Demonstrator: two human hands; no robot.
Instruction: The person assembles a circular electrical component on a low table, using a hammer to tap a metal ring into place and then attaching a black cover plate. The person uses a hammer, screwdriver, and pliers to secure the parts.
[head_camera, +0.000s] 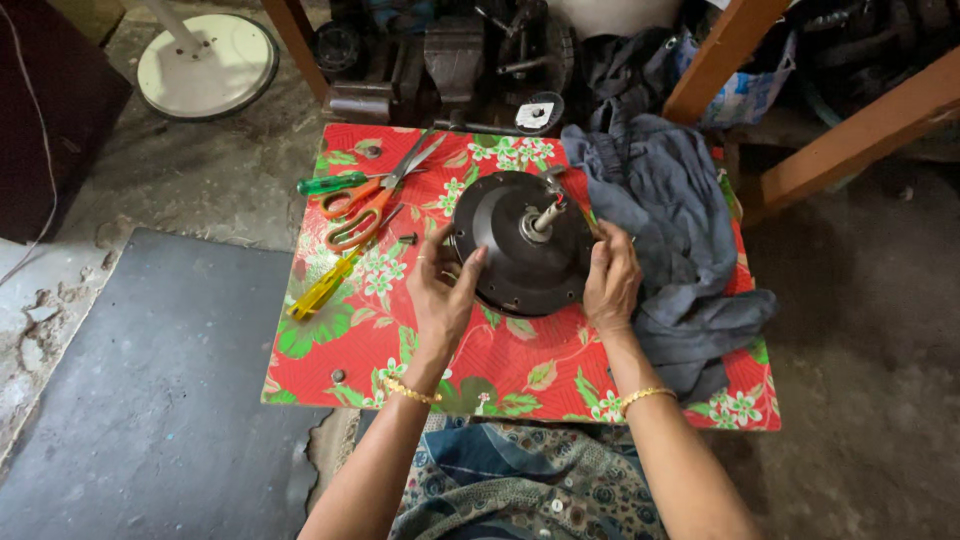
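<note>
Head view, looking down. Nearest the camera, patterned cloth (520, 480) covers the person's lap; both forearms rise from the lower edge, each wrist ringed by a thin gold bangle (410, 392). The left hand (443, 292) rests its spread fingers on the left rim of a dark round motor housing (520, 243); the right hand (612, 275) presses against the right rim with fingers curled together, their tips hidden behind the housing edge, so whether they pinch anything cannot be told. The housing lies in the middle of a low board with a red floral cover (520, 370), a short pale shaft (545, 218) standing from its hub. A crumpled grey-blue cloth (675, 230) hides the board's right part. Left of the housing lie orange-handled scissors (372, 205), a yellow-handled screwdriver (322, 288) and a green-handled tool (335, 183). Beyond, dark machine parts (455, 55) are hard to make out; a white round base (208, 62) is cut off at the top.
</note>
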